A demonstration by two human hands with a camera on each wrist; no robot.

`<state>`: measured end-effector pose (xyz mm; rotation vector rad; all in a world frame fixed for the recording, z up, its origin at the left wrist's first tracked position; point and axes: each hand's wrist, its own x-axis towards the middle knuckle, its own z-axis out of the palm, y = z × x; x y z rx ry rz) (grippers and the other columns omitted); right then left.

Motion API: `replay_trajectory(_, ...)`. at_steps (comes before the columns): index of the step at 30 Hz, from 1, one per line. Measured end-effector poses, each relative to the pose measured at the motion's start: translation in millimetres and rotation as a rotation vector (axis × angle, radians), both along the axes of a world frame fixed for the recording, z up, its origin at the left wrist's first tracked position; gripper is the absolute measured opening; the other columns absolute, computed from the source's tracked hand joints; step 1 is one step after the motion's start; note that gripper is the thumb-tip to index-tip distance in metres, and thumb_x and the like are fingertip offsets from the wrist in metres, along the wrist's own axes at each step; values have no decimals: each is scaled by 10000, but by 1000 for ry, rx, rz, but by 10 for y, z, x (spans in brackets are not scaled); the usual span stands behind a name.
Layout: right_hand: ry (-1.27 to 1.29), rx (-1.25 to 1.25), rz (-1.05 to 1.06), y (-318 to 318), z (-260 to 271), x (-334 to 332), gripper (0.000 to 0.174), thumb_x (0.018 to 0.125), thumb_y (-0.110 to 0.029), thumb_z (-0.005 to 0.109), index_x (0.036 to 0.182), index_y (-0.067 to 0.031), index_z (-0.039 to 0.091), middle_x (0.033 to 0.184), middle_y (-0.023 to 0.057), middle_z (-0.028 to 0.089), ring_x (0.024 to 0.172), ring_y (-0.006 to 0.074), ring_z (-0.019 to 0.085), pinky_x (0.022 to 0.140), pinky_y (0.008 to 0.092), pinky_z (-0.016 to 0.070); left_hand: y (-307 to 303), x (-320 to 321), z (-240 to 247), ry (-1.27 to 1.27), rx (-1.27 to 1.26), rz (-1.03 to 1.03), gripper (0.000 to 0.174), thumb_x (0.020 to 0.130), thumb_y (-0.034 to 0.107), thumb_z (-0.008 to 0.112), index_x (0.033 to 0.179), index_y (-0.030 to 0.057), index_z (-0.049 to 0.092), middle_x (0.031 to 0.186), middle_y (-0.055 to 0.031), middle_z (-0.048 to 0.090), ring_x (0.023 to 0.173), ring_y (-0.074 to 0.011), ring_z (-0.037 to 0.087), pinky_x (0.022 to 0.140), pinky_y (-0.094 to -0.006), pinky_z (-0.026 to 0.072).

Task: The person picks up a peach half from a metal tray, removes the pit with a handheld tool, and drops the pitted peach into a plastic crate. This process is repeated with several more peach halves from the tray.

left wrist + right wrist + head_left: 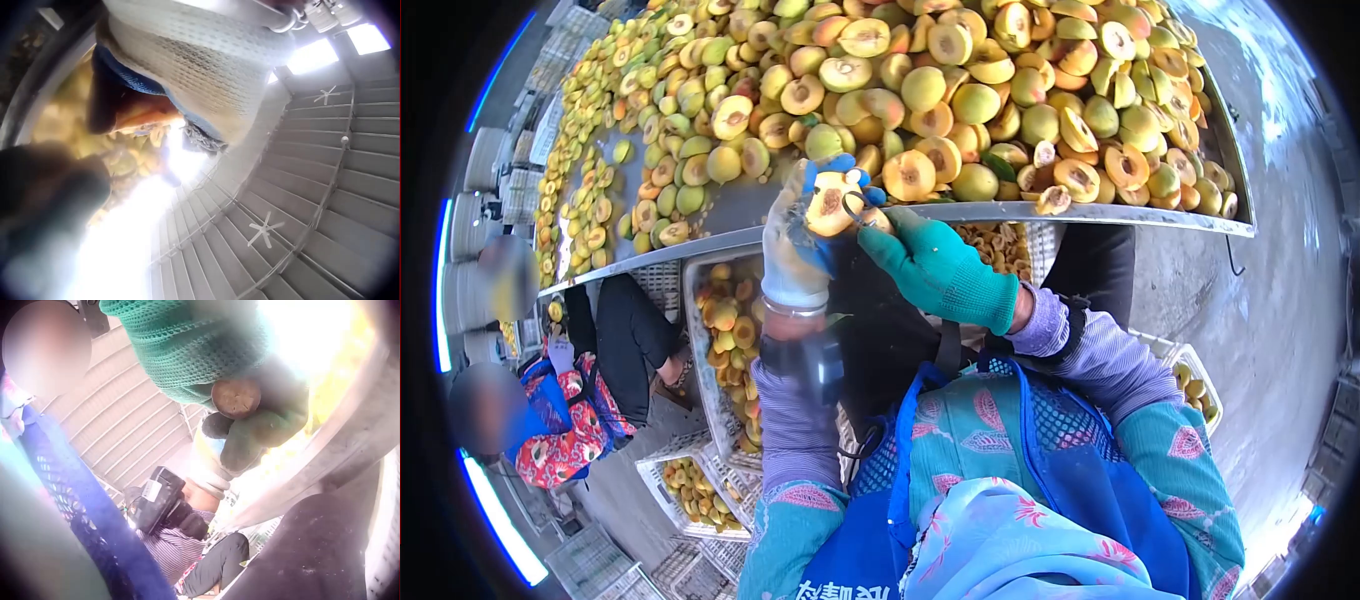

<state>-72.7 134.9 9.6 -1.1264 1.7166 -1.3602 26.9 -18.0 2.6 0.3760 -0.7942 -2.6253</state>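
Note:
In the head view, the left hand (795,255), in a white and blue glove, holds a halved yellow fruit (828,208) with its cut face up, over the table's near edge. The right hand (945,268), in a green glove, grips a tool whose curved metal tip (855,207) meets the fruit's right side. The round brown end of the tool's handle (235,398) shows in the right wrist view, within the green glove (187,353). In the left wrist view the white glove (194,72) curls around the fruit (140,111), partly in shadow.
A metal-edged table (1000,211) bears a large heap of whole and halved fruit (925,90). Below it stand crates of fruit (735,350), (700,490) and one with brownish pieces (995,248). Another person (570,420) sits at the left. A hook (1233,258) hangs at the table's right corner.

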Motion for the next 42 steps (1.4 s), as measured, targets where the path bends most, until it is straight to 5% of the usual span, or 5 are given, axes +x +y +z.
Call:
replay_trajectory(6, -56, 7, -31, 55, 89, -55, 375, 992, -325, 485, 1089, 36, 518, 775, 280, 609, 753, 449, 621, 614, 487, 469, 235, -131, -174, -158, -779, 303, 302, 943, 136, 564, 1175, -57, 557, 1151, -193, 631, 1042, -243, 627, 928, -363, 508)
replay_trajectory(11, -94, -42, -66, 58, 44, -14, 367, 990, -319, 484, 1085, 33, 516, 796, 278, 617, 766, 460, 615, 627, 495, 470, 276, -196, -34, -151, -255, 255, 275, 971, 145, 522, 1138, -68, 572, 1089, -179, 652, 982, -233, 650, 884, -342, 528)
replay_trajectory(22, -276, -179, -150, 29, -182, 187, 349, 989, -284, 478, 1093, 47, 521, 904, 287, 581, 871, 450, 580, 737, 473, 463, 415, -377, 46, -323, -621, 302, 332, 976, 229, 507, 1067, -79, 591, 950, -176, 676, 829, -244, 673, 741, -367, 566)
replay_trajectory(26, -575, 206, -64, 200, 208, 92, 407, 1009, -411, 417, 969, -16, 509, 629, 47, 539, 467, 147, 526, 432, 255, 454, 446, -420, -8, -266, -410, 249, 322, 979, 232, 508, 1030, -75, 592, 921, -173, 660, 792, -247, 659, 651, -371, 570)
replay_trajectory(42, -1129, 167, 120, 370, 109, -16, 427, 982, -525, 414, 886, -119, 505, 613, 1, 500, 404, 108, 456, 351, 261, 396, 559, -541, 59, -413, -510, 76, 349, 978, 291, 505, 952, -39, 615, 782, -127, 652, 629, -184, 634, 506, -295, 524)
